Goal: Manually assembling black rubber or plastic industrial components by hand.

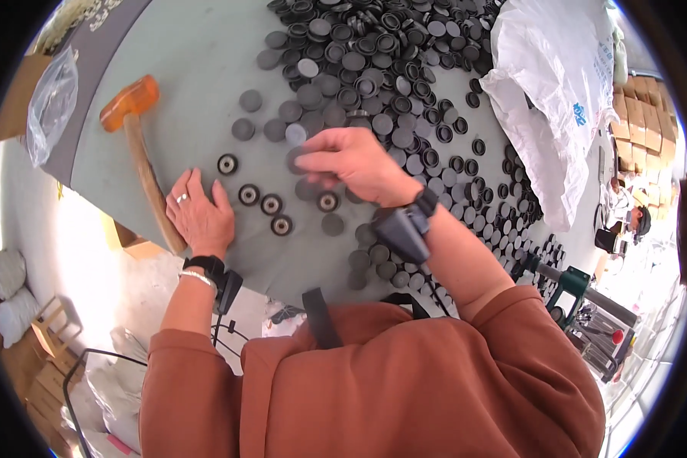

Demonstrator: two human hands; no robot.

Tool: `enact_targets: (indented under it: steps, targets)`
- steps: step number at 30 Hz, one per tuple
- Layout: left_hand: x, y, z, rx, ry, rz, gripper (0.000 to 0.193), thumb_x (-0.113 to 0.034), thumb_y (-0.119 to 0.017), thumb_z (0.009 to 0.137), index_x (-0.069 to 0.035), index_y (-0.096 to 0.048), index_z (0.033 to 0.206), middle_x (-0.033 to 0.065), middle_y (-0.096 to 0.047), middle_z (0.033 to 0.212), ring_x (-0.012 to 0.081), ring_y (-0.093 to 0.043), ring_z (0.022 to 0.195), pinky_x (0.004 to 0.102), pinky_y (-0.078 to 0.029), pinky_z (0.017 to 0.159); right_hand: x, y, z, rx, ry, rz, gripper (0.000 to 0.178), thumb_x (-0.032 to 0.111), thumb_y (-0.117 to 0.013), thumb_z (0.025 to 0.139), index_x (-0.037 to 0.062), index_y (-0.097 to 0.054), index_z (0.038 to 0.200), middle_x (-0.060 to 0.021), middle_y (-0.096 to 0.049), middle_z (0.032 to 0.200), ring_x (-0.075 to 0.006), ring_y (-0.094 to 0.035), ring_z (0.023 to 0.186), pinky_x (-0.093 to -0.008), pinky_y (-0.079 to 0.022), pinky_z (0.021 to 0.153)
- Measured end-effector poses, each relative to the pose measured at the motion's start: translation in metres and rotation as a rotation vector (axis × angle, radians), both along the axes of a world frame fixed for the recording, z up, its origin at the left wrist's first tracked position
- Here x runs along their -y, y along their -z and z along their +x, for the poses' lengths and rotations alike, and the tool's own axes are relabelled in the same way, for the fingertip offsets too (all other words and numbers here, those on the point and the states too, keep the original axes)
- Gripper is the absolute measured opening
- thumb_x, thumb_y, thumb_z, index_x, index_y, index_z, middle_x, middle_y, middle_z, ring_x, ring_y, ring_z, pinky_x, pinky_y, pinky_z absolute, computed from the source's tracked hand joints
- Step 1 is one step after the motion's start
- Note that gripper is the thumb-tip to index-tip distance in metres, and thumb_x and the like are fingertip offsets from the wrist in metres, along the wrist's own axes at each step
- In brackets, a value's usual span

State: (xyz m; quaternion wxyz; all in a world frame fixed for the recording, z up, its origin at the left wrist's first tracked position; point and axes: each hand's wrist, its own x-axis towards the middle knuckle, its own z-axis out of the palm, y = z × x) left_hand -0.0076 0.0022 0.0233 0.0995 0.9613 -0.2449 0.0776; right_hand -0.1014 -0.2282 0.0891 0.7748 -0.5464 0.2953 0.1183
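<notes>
My left hand (200,217) lies flat on the table, fingers stretched out, beside the wooden handle of a mallet (146,160) with an orange head. Over the near edge of a spread of round dark grey caps (309,95) is my right hand (351,162), its fingers bent and slightly blurred. One cap (295,159) shows right at those fingertips; whether they grip it I cannot make out. Between my hands lie several small black wheels with metal centres (271,204), and another such wheel (327,201) sits just below my right hand.
A large heap of caps (382,34) covers the far middle and right of the grey-green table (198,53). A white plastic sack (549,99) lies at the right. Clear plastic film (53,107) hangs at the left edge. Stacked cartons (640,114) and a person (626,210) are farther right.
</notes>
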Motion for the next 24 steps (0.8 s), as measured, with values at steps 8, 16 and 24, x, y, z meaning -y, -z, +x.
enact_targets:
  steps: [8, 16, 24]
  targets:
    - [-0.002, 0.004, 0.000, -0.019, -0.014, -0.048, 0.039, -0.029, -0.054, 0.084, -0.008, -0.052, 0.116, 0.0075, -0.047, 0.120, 0.0281, -0.042, 0.111, 0.0402, -0.032, 0.095, -0.053, 0.025, 0.035, 0.154, -0.395, -0.717, 0.029, 0.020, -0.070, 0.073, -0.0029, -0.065, 0.088, -0.0120, -0.066, 0.077, -0.0170, -0.062, 0.069, -0.0283, -0.049, 0.063]
    - [-0.005, 0.004, 0.001, -0.021, -0.015, -0.092, 0.040, -0.029, -0.056, 0.082, -0.007, -0.053, 0.116, 0.0072, -0.048, 0.118, 0.0276, -0.043, 0.109, 0.0401, -0.032, 0.094, -0.066, 0.031, 0.053, 0.076, -0.505, -0.805, 0.029, 0.020, -0.074, 0.066, -0.0033, -0.065, 0.080, -0.0129, -0.066, 0.071, -0.0192, -0.064, 0.062, -0.0296, -0.050, 0.061]
    - [-0.005, 0.004, 0.000, 0.006, -0.001, -0.098, 0.040, -0.028, -0.056, 0.082, -0.006, -0.053, 0.114, 0.0076, -0.048, 0.117, 0.0276, -0.045, 0.107, 0.0403, -0.033, 0.093, -0.059, 0.025, 0.064, -0.032, -0.679, -0.859, 0.033, 0.027, -0.077, 0.063, -0.0003, -0.065, 0.077, -0.0127, -0.065, 0.072, -0.0226, -0.064, 0.067, -0.0313, -0.051, 0.066]
